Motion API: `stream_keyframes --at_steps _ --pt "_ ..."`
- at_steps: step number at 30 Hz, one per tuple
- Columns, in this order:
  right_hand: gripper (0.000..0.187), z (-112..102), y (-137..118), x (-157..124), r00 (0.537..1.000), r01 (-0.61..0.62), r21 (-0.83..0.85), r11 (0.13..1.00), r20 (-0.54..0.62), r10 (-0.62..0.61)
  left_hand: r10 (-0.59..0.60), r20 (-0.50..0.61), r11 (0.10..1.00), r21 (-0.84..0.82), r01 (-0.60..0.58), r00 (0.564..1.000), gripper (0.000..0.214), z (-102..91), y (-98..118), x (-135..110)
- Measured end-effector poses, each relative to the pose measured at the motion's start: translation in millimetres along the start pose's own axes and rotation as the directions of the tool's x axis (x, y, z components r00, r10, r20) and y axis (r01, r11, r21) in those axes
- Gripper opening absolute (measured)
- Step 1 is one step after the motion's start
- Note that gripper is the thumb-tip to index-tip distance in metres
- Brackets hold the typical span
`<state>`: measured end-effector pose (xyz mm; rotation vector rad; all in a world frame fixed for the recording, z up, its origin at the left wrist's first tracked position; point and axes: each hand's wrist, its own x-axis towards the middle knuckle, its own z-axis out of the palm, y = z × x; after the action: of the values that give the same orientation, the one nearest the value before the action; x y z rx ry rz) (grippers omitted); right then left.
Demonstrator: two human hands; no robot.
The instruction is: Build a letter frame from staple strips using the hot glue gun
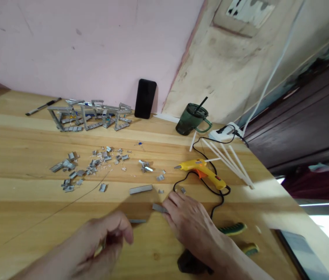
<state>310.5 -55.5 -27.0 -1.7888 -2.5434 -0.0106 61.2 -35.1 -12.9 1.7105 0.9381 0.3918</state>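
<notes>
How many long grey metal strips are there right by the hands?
3: one long grey metal strip at the fingertips of the right hand, another strip beside the left hand, and a third strip just beyond both hands. The hands may hide more.

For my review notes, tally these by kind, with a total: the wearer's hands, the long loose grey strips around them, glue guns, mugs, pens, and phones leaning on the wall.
Hands (left hand, right hand): 2
Long loose grey strips: 3
Glue gun: 1
Mug: 1
Pen: 1
Phone on the wall: 1
Total: 9
</notes>
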Motion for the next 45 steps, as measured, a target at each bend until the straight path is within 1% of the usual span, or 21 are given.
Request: stream_keyframes --at_steps 2,4,5,7,9,10,12,14,16,20,23,25,28,33,39,45 --pt "0.013 1.5 -0.8 1.8 1.000 0.010 0.013 1.000 -0.004 -0.010 -0.090 0.040 0.996 -0.023 0.091 0.995 0.023 -6.8 -1.8 6.0" --pt "0.009 -0.8 -1.1 5.7 1.000 0.007 0.023 1.000 -0.013 -0.007 -0.153 0.066 0.988 0.011 0.153 0.986 0.022 -11.3 -1.9 9.6" --pt "0.008 -3.7 -0.6 8.8 1.000 0.009 0.024 1.000 -0.013 -0.008 -0.166 0.052 0.986 0.038 0.165 0.985 0.021 -12.5 -1.8 10.9" --pt "0.009 -12.5 2.3 17.8 1.000 0.000 0.018 1.000 0.002 0.000 -0.175 -0.009 0.979 0.107 0.175 0.985 0.020 -12.4 -2.0 12.9" --pt "0.011 -22.4 7.3 30.6 0.999 -0.042 -0.003 0.999 0.031 0.042 -0.156 -0.067 0.970 0.179 0.166 0.985 0.023 -10.6 -2.8 14.2" --pt "0.011 -26.6 10.1 38.2 0.996 -0.074 -0.018 0.997 0.039 0.075 -0.122 -0.091 0.967 0.214 0.139 0.988 0.026 -9.5 -3.4 14.6" --pt "0.012 -31.6 15.3 54.8 0.989 -0.144 -0.052 0.988 0.033 0.146 0.003 -0.125 0.959 0.282 0.032 0.992 0.032 -8.2 -4.6 15.0" --pt "0.014 -31.4 18.1 71.1 0.982 -0.187 -0.078 0.979 0.027 0.189 0.137 -0.132 0.930 0.358 -0.082 0.982 0.034 -7.8 -6.2 15.0" --pt "0.018 -27.2 18.0 84.6 0.980 -0.191 -0.092 0.977 0.046 0.196 0.240 -0.136 0.889 0.429 -0.161 0.961 0.032 -7.3 -8.7 15.3" --pt "0.014 -17.0 13.8 98.7 0.983 -0.151 -0.090 0.984 0.089 0.159 0.388 -0.147 0.815 0.515 -0.264 0.910 0.024 -3.5 -15.2 16.4" --pt "0.012 -13.9 14.3 99.5 0.985 -0.141 -0.068 0.988 0.093 0.147 0.421 -0.125 0.789 0.539 -0.295 0.899 0.020 -1.3 -16.7 16.8" --pt "0.013 -13.8 17.4 97.7 0.984 -0.151 -0.051 0.987 0.088 0.155 0.417 -0.109 0.780 0.552 -0.294 0.902 0.017 -2.1 -15.2 16.8" --pt "0.015 -14.7 23.4 93.3 0.982 -0.169 -0.022 0.985 0.079 0.170 0.405 -0.123 0.777 0.568 -0.271 0.906 0.017 -6.9 -11.8 17.1" --pt "0.012 -14.3 29.3 87.9 0.979 -0.191 0.035 0.981 0.079 0.188 0.367 -0.218 0.795 0.579 -0.183 0.904 0.021 -14.2 -11.7 18.5" --pt "0.015 -10.6 30.4 93.2 0.974 -0.202 0.047 0.978 0.117 0.196 0.329 -0.198 0.814 0.556 -0.170 0.924 0.018 -12.2 -23.3 19.5" --pt "0.014 -7.3 31.7 94.9 0.969 -0.207 0.045 0.977 0.148 0.199 0.236 -0.201 0.800 0.595 -0.073 0.951 0.021 -21.2 -21.2 21.4"
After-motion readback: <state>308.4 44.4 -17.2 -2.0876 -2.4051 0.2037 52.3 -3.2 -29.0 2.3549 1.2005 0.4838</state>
